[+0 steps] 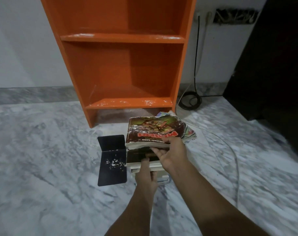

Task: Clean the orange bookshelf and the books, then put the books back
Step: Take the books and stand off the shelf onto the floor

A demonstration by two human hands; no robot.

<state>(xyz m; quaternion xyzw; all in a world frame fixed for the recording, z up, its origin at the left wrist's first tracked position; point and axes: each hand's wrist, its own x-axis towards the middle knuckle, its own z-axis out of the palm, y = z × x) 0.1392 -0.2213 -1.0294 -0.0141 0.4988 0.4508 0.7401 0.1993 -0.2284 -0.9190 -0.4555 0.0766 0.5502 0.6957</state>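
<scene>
Orange bookshelf point(124, 68) by wall, shelves bare w/ white specks. Book stack point(136, 156) on floor in front. R hand point(170, 155) grips top paperback point(155, 132); L hand point(145, 174) fingers curled on lower books.

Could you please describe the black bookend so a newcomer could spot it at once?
Start at the orange bookshelf; on the marble floor just in front of it is a stack of books. Directly left of that stack sits the bookend: a bent black sheet, L-shaped, speckled with white flakes.
</scene>
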